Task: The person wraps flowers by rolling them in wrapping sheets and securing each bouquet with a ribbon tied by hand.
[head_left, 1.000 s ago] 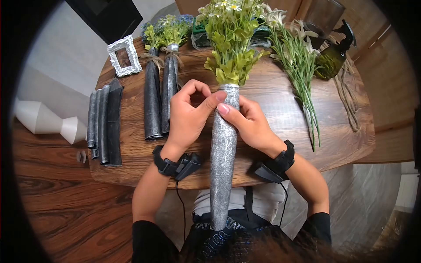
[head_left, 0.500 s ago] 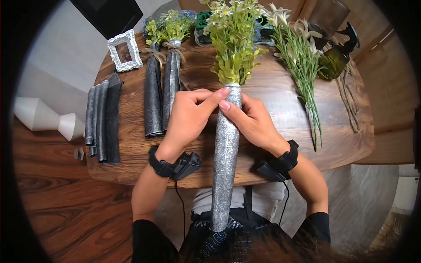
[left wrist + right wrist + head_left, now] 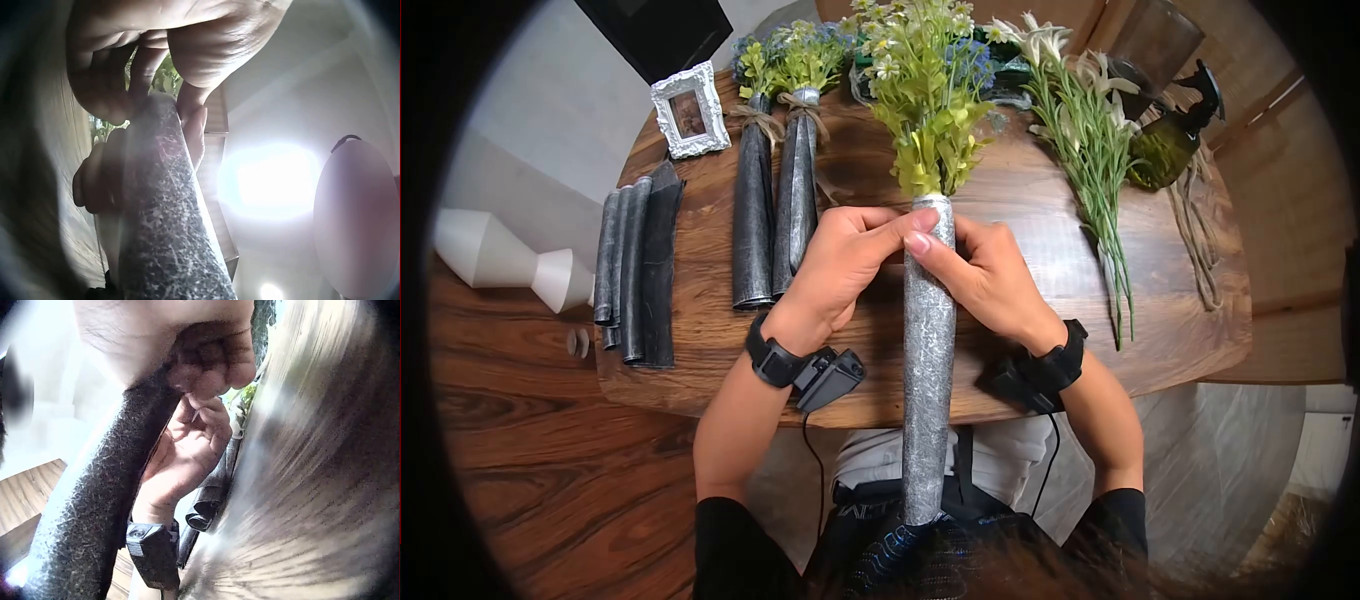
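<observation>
A bouquet of white daisy-like flowers, small blue blooms and yellow-green leaves (image 3: 930,125) stands out of a long silver-grey wrapping sheet (image 3: 930,380) rolled into a tube. Its lower end reaches down to the person's lap. My left hand (image 3: 845,260) pinches the wrap near its top edge, thumb in front and fingers behind. Just below that thumb, my right hand (image 3: 990,280) grips the same tube from the other side, its thumb pressed on the front. In the right wrist view, the right fingers (image 3: 212,378) curl round the dark wrap (image 3: 87,487).
Two wrapped bouquets tied with twine (image 3: 798,190) lie left of the hands. Rolled grey sheets (image 3: 632,270) and a white picture frame (image 3: 690,112) are farther left. To the right are white lilies (image 3: 1095,170), a green spray bottle (image 3: 1165,150) and loose twine (image 3: 1195,240).
Both hands and the wrapped bouquet have shifted a little to the right, and the tube stands straighter. The hold near the top edge of the wrap stays much the same.
</observation>
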The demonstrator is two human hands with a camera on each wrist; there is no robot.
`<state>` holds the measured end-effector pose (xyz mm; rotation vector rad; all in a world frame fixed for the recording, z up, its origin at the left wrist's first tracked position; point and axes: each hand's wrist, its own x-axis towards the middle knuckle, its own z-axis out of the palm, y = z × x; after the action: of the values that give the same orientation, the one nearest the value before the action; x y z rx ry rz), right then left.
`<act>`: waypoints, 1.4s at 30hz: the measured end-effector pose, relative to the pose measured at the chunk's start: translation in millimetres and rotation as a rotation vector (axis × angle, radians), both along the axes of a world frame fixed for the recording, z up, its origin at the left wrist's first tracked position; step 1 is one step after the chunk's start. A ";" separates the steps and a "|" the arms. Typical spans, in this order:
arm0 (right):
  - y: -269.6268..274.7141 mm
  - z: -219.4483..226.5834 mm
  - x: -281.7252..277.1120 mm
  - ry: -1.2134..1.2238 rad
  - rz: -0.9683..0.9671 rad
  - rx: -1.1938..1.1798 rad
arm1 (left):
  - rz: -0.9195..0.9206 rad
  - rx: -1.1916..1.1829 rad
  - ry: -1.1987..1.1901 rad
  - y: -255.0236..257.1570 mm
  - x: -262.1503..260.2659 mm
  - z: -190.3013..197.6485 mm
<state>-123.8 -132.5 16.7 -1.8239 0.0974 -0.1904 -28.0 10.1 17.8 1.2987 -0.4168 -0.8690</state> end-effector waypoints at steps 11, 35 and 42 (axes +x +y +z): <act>14.4 -9.1 -0.7 0.143 0.187 0.487 | 0.228 -0.294 0.030 4.7 6.6 11.4; 28.6 -3.6 -8.2 0.390 0.590 0.713 | 0.352 -0.743 0.073 34.1 50.8 23.5; 25.7 -4.4 -8.3 0.388 0.554 0.690 | 0.392 -0.759 0.112 35.9 58.1 19.9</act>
<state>-132.1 -106.8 12.3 -1.1183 -0.0687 0.5337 30.1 45.9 37.7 0.5912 -0.3375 -0.3797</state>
